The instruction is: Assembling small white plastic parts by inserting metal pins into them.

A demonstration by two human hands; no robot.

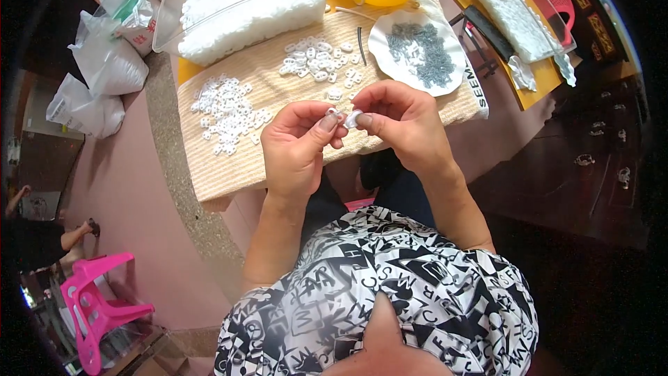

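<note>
Hanging above counter [216,182], small white pieces [351,120] are pinched in nearly closed fingers of left hand [295,136] and right hand [407,122]; finished share cannot be told, scattered white pieces [226,111] apparently left unworked.

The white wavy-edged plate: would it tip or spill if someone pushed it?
Lying wide and low on the striped cloth, the white plate would probably slide before tipping. Its rim holds its shape, suggesting stiffness. The loose dark grey pieces would likely shift or spill if tilted.
</note>
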